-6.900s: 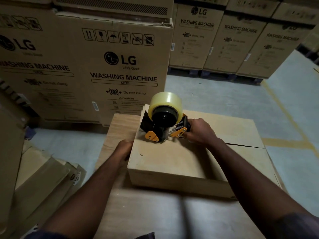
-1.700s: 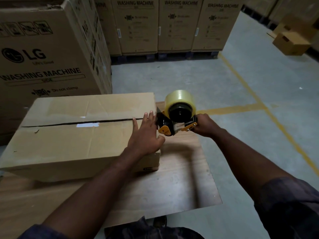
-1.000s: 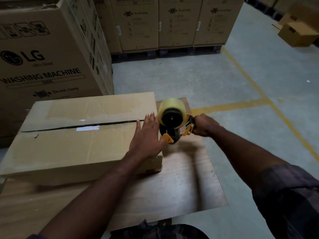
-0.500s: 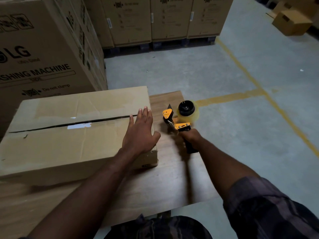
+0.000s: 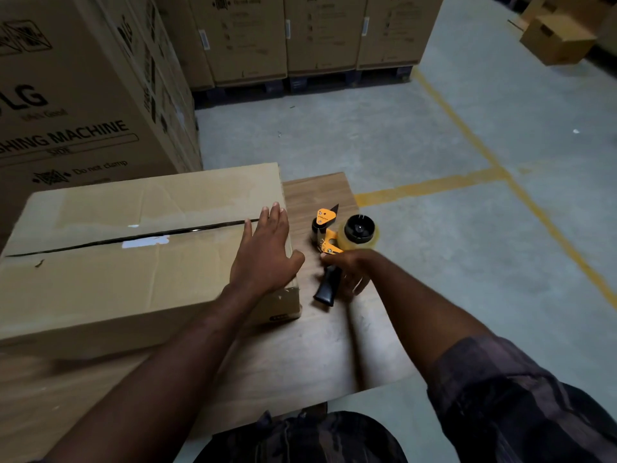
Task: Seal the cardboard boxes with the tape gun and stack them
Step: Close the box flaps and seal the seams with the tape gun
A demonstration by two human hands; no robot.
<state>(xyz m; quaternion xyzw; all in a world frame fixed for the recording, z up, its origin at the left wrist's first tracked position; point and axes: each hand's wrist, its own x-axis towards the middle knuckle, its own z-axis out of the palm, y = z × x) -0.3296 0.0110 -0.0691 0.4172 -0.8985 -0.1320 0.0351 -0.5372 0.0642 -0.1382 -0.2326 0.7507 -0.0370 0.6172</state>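
A long cardboard box [image 5: 117, 279] lies on the wooden table [image 5: 317, 345], its top seam a dark open slit with a white label scrap beside it. My left hand [image 5: 267, 255] rests flat on the box's right end, fingers spread, holding nothing. Just right of the box the orange-and-black tape gun [image 5: 337, 235] lies on its side on the table, its clear tape roll facing up. My right hand [image 5: 349, 270] is blurred and wraps the black handle, whose end sticks out below the fingers.
Tall washing machine cartons [image 5: 76, 95] stand close on the left, and more on pallets [image 5: 317, 31] at the back. Smaller brown boxes [image 5: 557, 38] sit on the floor at far right. Yellow lines [image 5: 430, 185] cross the grey concrete floor beyond the table's right edge.
My right hand has brought the tape gun down from the box's right end and laid it on its side on the table. My left hand has stayed on the box.
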